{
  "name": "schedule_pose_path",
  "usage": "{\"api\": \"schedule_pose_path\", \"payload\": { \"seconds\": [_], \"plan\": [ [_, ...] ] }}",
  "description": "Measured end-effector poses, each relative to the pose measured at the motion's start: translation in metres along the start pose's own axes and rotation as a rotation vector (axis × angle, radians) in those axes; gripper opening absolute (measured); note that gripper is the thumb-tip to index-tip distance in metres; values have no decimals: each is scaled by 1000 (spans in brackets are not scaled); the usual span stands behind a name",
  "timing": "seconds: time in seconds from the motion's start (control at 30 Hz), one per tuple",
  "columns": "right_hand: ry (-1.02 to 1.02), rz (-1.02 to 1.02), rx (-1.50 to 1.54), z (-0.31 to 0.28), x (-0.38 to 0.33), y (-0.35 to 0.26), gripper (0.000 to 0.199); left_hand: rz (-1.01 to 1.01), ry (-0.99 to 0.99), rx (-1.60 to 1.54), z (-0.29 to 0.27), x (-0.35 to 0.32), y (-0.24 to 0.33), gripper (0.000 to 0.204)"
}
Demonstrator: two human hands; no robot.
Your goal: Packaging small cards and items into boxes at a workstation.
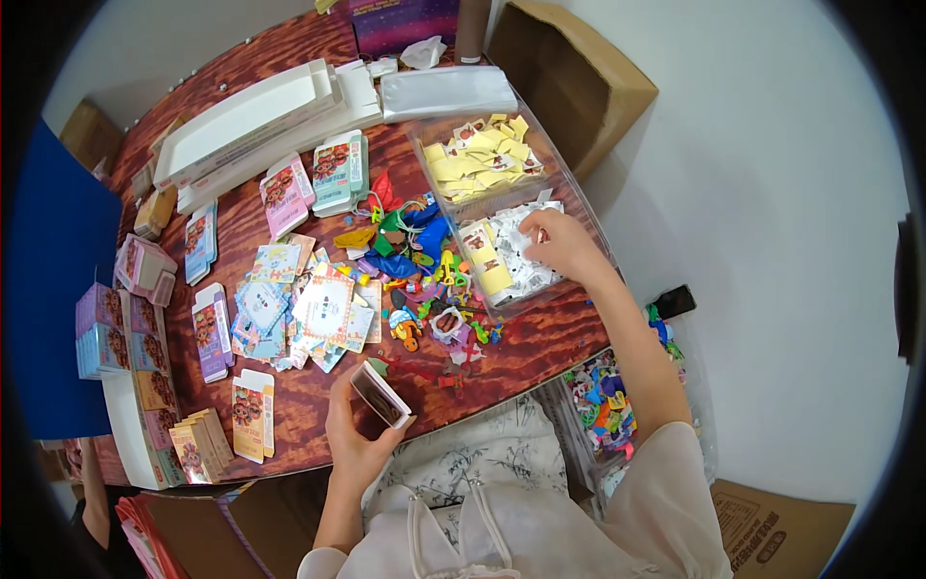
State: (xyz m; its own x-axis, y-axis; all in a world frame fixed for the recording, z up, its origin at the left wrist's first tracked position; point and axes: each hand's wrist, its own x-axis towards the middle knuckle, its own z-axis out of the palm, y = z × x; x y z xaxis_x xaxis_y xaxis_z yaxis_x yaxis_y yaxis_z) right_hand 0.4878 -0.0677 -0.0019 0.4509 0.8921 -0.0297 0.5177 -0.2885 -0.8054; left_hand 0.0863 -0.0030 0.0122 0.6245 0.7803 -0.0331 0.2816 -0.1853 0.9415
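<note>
Far left, a blue panel [58, 289] edges the wooden surface [540, 343], and right beside it stand rows of small printed cartons [101, 333], purple and blue, packed upright. Just below them, more orange cartons [198, 444] lean in a white tray near the surface's front edge. Moving in, flat unfolded carton blanks [209, 331] lie scattered, and a heap of printed cards [309, 309] sits in the middle of the surface. Up top, long white trays [260, 116] are stacked at an angle.

Now the left hand [359, 439] comes in at the front edge, clasping a small open box [380, 394], fingers wrapped under it, thumb along its side, the open mouth tipped up toward the camera. Just beyond it, a bright tangle of small plastic toys [424, 261] spreads across the centre, red, blue, green and yellow all mixed.

Further right, a clear plastic bin [579, 207] holds yellow-backed slips [482, 159] in its far half and white paper packets [516, 256] in the near half. The right hand [562, 243] is down in that near half, fingers curled onto the white packets; whether it has one pinched I cannot tell. Below the forearm, another clear bin [569, 425] of coloured toy bits sits beside the person's lap. A cardboard box [569, 77] stands at the top right.
</note>
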Motion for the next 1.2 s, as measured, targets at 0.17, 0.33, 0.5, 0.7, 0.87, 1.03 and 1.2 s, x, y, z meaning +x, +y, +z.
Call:
{"api": "schedule_pose_path", "payload": {
  "seconds": [0.17, 0.33, 0.5, 0.7, 0.87, 1.03, 1.2],
  "plan": [
    [-49, -52, -247, 7, 6, -10, 20, 27, 15, 25, 1, -3, -4, 81],
    [21, -37, -80, 2, 4, -4, 15, -10, 37, -18, 1, -3, -1, 77],
    [71, 213, 432, -7, 0, -13, 12, -5, 14, 28, -4, -1, 5, 80],
    [76, 167, 385, -13, -4, -17, 12, -11, 54, 75, 0, 1, 4, 79],
    [122, 273, 458, -12, -6, -24, 8, -17, 67, 80, -2, -7, 5, 77],
    [161, 179, 451, -23, -8, -28, 3, -11, 65, 105, -7, -15, 10, 78],
    [178, 161, 499, -20, -8, -30, 5, -3, 44, 104, -3, -15, 11, 78]
  ]
}}
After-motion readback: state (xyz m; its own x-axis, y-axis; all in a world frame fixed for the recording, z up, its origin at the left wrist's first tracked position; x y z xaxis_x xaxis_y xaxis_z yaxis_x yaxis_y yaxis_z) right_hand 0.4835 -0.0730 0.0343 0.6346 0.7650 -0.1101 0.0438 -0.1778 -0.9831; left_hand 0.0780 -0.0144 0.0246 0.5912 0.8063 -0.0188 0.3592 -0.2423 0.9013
